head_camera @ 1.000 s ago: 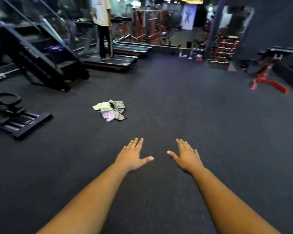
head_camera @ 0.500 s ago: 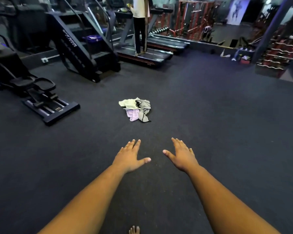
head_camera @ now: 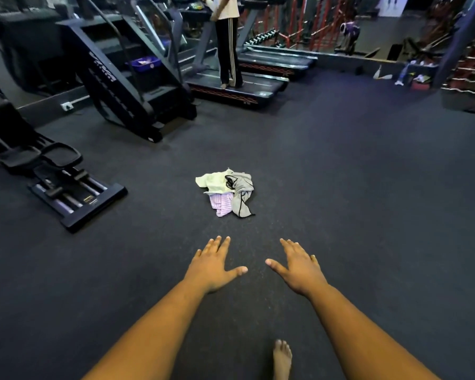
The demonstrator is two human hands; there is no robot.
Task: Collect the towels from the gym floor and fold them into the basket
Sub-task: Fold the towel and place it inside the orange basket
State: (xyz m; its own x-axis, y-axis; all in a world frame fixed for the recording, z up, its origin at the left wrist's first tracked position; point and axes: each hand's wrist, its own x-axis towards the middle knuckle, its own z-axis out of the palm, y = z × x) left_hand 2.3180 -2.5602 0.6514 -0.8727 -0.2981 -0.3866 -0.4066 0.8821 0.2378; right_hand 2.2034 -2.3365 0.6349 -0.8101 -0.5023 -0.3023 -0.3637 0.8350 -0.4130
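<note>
Above the floor [head_camera: 368, 187], both hands [head_camera: 255, 266] spread, empty.

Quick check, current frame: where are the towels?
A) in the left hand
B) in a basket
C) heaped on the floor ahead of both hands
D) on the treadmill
C: the towels lie in one heap on the floor, beyond the empty, flat left hand and right hand.
</note>
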